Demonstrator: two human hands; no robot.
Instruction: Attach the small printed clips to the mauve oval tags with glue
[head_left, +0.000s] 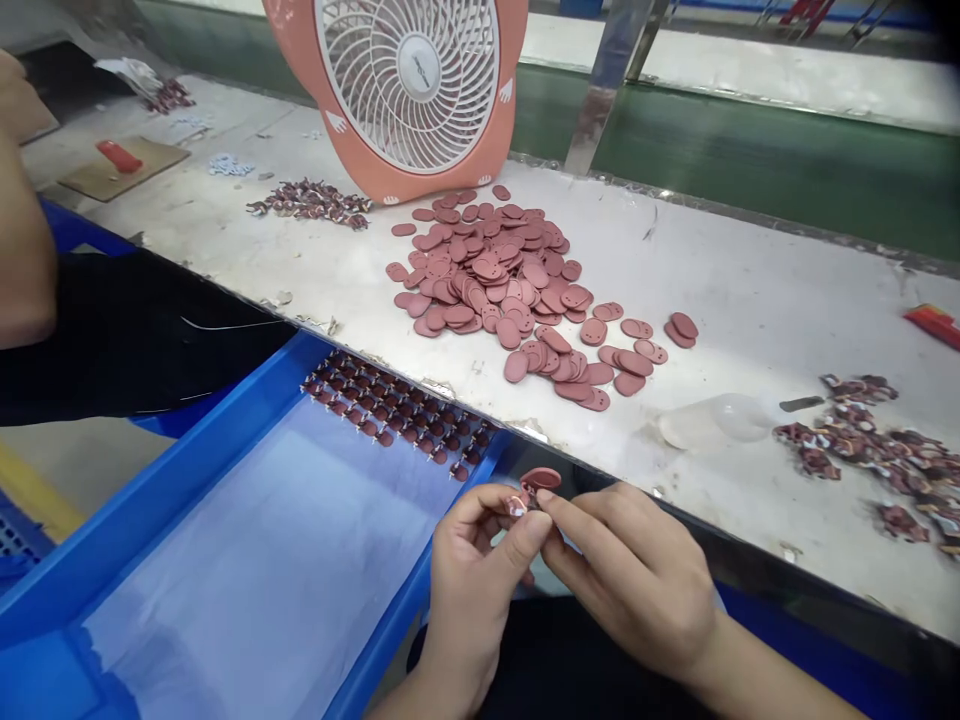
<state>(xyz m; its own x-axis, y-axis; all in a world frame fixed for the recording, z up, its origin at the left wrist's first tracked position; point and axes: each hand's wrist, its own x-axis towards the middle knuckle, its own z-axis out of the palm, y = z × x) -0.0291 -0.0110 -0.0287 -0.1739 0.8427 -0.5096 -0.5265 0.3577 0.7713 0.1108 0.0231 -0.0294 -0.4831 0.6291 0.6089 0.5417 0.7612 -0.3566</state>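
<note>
Just beyond the bench edge, my left hand (480, 560) pinches a small brown-and-white figurine piece (517, 506) between thumb and fingers. Fingertips of my right hand (637, 570) are closed at the same spot, on a reddish-brown oval disc (543, 478) that touches the small piece. The exact contact between the two parts is partly covered by my fingers. A large heap of similar oval discs (487, 265) lies on the white bench (750, 290) ahead. More small brown-and-white pieces (847, 430) are piled at the right.
A blue tray (187, 475) with a pale liner holds rows of assembled pieces (397, 405) along its far end. An orange fan (420, 90) stands behind the heap. Another person's arm (22, 230) is at the left. A clear plastic item (720, 420) lies right of the heap.
</note>
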